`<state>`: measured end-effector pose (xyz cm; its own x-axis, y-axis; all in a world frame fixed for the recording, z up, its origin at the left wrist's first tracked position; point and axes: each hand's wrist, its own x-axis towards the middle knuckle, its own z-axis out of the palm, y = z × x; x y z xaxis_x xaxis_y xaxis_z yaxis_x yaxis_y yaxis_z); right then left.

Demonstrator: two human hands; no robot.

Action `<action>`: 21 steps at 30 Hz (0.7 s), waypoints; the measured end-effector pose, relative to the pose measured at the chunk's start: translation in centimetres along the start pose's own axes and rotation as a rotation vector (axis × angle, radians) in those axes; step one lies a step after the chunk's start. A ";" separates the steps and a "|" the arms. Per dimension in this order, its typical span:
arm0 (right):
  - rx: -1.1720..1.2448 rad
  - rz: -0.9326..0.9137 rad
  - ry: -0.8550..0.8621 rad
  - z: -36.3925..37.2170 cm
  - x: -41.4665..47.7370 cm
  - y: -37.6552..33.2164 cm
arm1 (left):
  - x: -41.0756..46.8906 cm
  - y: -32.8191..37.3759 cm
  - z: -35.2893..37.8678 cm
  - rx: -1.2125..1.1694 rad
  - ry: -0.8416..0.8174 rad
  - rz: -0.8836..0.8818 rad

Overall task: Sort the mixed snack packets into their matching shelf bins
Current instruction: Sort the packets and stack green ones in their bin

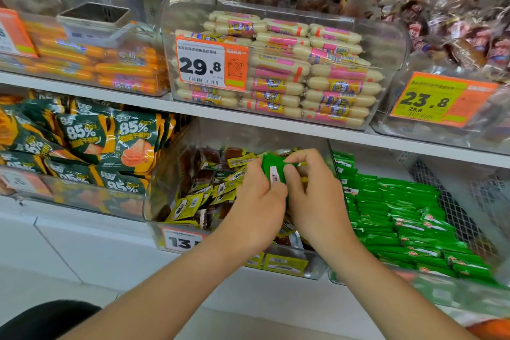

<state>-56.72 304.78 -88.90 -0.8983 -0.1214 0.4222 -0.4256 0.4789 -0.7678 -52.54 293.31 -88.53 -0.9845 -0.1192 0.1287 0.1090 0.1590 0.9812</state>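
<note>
Now, green packet (273, 168): held upright between both hands, above the heap in the middle bin (165, 174) on the lower shelf; whether it is one packet or a small stack cannot be told.
Left hand (259, 196): fingers curled, gripping the packet's left side and lower end.
Right hand (311, 196): fingers bent over the top, thumb pressing the packet's white label.
Middle bin contents: yellow-green packets (187, 205) mixed with brown ones, jumbled; a price tag (180, 240) starting "13" on the front wall.
Right bin: green packets (400, 215) of the same colour as the held one, lying in rows just beside the right wrist.
Left bin: dark green pouches (110, 141) printed "85%".
Upper shelf: pale sausages (336, 83) in pink and yellow wraps behind a 29.8 tag (211, 63); orange sausages (110, 66) to their left; a 23.8 tag (436, 102) to their right.
</note>
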 end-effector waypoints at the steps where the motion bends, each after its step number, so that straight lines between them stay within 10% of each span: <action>1: 0.040 0.004 0.002 0.0 0.0 0.1 | 0.1 -0.2 0.2 0.040 -0.002 0.009; 9: 0.353 0.157 -0.341 0.7 -0.5 -0.6 | 1.1 0.4 -0.1 -0.252 0.069 -0.133; 21: -0.356 -0.095 -0.126 1.4 2.4 0.9 | 5.7 -2.5 -8.9 0.965 0.056 -0.134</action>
<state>-59.43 303.68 -89.30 -0.8723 -0.2750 0.4043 -0.4633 0.7293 -0.5034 -57.16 283.52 -88.96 -0.9699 -0.2371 0.0562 -0.1871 0.8723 0.4518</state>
